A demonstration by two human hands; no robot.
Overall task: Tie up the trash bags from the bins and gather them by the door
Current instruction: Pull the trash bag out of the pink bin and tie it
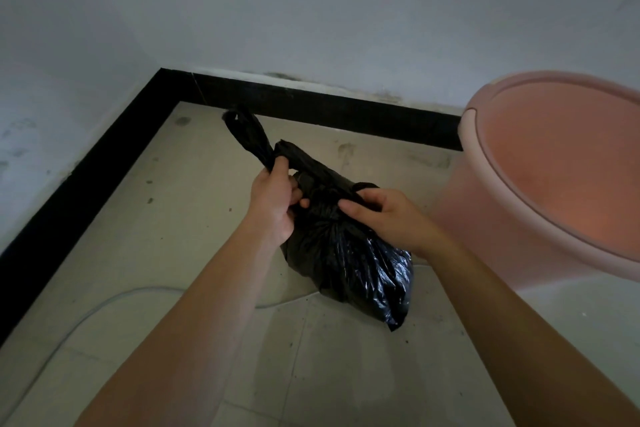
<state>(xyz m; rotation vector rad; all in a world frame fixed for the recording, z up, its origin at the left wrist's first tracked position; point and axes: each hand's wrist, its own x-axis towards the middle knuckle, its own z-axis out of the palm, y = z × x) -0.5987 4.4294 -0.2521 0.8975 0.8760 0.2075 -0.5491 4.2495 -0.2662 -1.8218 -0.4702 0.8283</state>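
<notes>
Looking down through the head camera, I record two bare forearms reaching forward over a pale tiled floor [180,225]. A thin pale cable [100,305] curves across the tiles under the left forearm.

The left hand [273,204] is curled tightly round a twisted strip of the black trash bag [349,263]. The strip's looped end [242,128] stands up past the fist, toward the room corner. The right hand [384,218] has its fingers bent and pinches the bunched plastic at the bag's neck, just beside the left hand.

The bag's body sits between and below the two hands. It is gathered, glossy and creased, with its lower tip pointing near right. I cannot tell whether it rests on the floor or hangs off it.

A round pink bin [554,184] stands just right of the bag, with its mouth open to view. Beyond it, a black skirting board [311,104] runs along both walls to the corner. Dark stains [277,74] mark the white wall [311,10] just above the board.
</notes>
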